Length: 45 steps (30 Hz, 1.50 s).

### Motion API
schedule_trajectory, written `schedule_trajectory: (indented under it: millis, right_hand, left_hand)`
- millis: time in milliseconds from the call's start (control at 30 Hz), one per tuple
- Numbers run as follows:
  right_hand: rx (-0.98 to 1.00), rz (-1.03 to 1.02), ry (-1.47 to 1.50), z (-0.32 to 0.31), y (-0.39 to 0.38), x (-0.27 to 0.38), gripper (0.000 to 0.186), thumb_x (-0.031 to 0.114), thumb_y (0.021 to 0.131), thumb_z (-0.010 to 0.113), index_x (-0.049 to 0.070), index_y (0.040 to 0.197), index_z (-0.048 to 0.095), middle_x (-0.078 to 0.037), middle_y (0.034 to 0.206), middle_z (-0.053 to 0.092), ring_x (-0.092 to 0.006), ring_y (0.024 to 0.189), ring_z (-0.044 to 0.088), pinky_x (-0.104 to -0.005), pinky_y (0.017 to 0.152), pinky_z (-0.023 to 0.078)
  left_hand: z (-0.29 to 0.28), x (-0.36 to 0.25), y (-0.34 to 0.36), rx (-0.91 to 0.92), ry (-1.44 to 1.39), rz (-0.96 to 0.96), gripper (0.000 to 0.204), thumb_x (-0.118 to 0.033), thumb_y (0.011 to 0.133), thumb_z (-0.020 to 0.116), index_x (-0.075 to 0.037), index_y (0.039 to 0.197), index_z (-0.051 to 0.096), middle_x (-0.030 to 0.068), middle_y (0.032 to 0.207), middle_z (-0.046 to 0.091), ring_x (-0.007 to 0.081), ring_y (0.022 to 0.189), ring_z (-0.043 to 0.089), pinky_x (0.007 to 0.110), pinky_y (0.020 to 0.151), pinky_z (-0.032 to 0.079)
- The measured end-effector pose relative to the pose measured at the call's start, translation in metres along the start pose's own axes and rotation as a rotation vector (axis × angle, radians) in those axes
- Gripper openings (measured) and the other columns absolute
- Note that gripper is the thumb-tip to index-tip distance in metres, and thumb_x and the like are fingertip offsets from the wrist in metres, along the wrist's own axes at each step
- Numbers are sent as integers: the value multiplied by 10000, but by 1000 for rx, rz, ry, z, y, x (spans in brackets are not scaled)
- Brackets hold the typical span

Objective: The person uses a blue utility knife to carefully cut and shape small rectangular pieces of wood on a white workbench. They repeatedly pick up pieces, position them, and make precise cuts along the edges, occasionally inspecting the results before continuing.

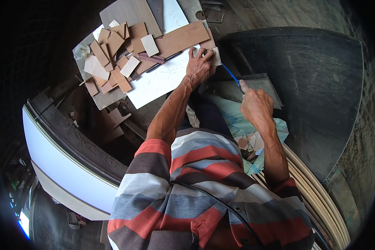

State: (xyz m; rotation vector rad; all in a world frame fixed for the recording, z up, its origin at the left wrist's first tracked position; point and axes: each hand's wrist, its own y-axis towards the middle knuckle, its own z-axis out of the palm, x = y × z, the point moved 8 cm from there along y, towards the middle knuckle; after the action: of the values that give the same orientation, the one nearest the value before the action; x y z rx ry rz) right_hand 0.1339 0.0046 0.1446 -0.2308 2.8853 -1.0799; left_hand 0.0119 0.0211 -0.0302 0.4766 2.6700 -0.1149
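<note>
My left hand (199, 66) presses down at the right edge of a white board (154, 85), fingers bent over a small pale piece of board (216, 56) that sticks out past the edge. My right hand (257, 104) is closed, index finger stretched forward, on a narrow blue strip-like tool (230, 74), perhaps a saw blade. The tool's far end meets the small piece; its handle end is hidden in my fist. Left of my left hand lie a dark pencil-like rod (163, 61) and a long brown board strip (183, 38).
Many small wood-toned offcuts (114, 43) are heaped on the left of the worktop. A large dark panel (308, 91) leans at the right. Below my right arm sit a pale green sack (227, 108) with scraps and long stacked strips (316, 189). White-faced panels (66, 154) stand at the left.
</note>
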Motion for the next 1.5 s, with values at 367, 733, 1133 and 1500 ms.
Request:
schedule_trajectory:
  millis: [367, 733, 1133, 1500]
  right_hand:
    - [-32, -23, 8, 6, 5, 4, 439, 89, 835, 574, 49, 1267, 641, -255, 852, 699, -404, 825, 704, -490, 751, 544]
    - [-41, 16, 29, 10, 2, -4, 460, 80, 846, 558, 51, 1301, 618, -241, 849, 700, -395, 848, 701, -471, 761, 545]
    - [-55, 26, 43, 4, -13, -11, 497, 62, 825, 594, 106, 1318, 630, -268, 778, 682, -416, 761, 698, -483, 738, 547]
    - [83, 141, 104, 61, 1, -46, 335, 131, 847, 595, 1, 1150, 655, -229, 905, 718, -394, 905, 703, -464, 832, 542]
  left_hand:
    - [1, 0, 1, -4, -12, 5, 370, -418, 820, 656, -80, 911, 777, 13, 1293, 500, 245, 1232, 419, 590, 1072, 236]
    - [2, 1, 2, -24, 7, 13, 385, -415, 829, 641, -66, 929, 770, 21, 1289, 503, 255, 1213, 428, 577, 1066, 246]
    - [-3, -2, 5, -37, 29, 29, 432, -413, 823, 652, -60, 1060, 734, 33, 1264, 516, 271, 1210, 431, 571, 1060, 252]
    - [4, 4, 4, -3, 39, 1, 423, -442, 812, 666, -125, 1077, 753, 26, 1305, 518, 268, 1211, 437, 580, 1057, 260]
